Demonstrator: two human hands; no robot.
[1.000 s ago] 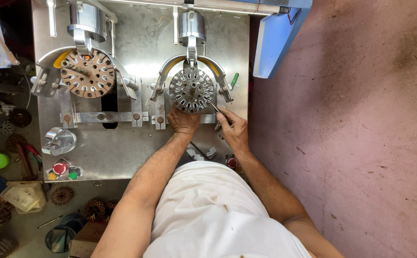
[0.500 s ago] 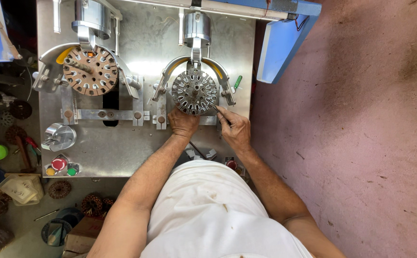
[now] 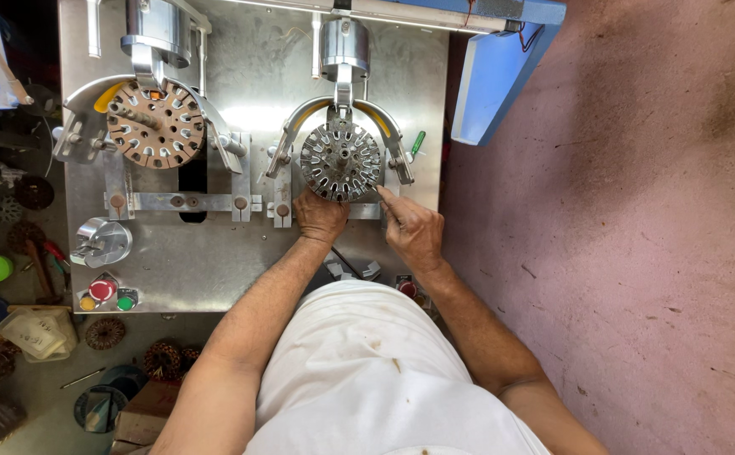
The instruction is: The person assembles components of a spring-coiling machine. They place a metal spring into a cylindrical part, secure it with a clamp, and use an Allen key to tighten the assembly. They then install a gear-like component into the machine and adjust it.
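left hand (image 3: 320,217), right hand (image 3: 412,232), touching slotted metal disc (image 3: 340,160)

1. Both arms are bare and reach forward, away from the body.
2. The left hand (image 3: 320,216) is curled, knuckles up, fingers bent under.
3. The right hand (image 3: 412,232) is half closed, with one finger pointing forward.
4. The two hands are near each other but not touching.

head view, straight down, close overhead
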